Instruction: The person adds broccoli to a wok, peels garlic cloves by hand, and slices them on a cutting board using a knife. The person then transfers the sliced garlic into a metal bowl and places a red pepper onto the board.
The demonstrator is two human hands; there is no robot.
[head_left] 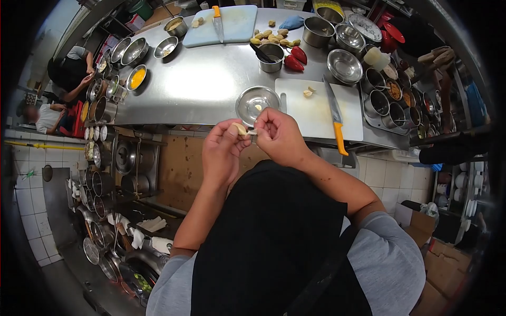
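In front of my chest, my left hand [222, 145] pinches a pale garlic clove [241, 129] between thumb and fingers. My right hand [279, 136] is closed beside it, its fingertips gripping a whitish strip of garlic skin [252, 132] at the clove's end. Just beyond both hands stands a shallow metal bowl [243, 100], with a small pale clove piece [258, 107] inside. To the right lies a white cutting board [300, 118] bearing a few unpeeled garlic cloves [309, 92]. A knife with an orange handle [338, 138] rests across the board, its handle past the near edge.
Farther back are a metal pot [271, 58], red peppers [294, 64], potato-like pieces [271, 38] and a blue board [237, 23] with another orange-handled knife [217, 26]. Filled containers [392, 89] crowd the right. A bowl of yellow liquid [136, 78] sits left. Other people [74, 73] work at far left.
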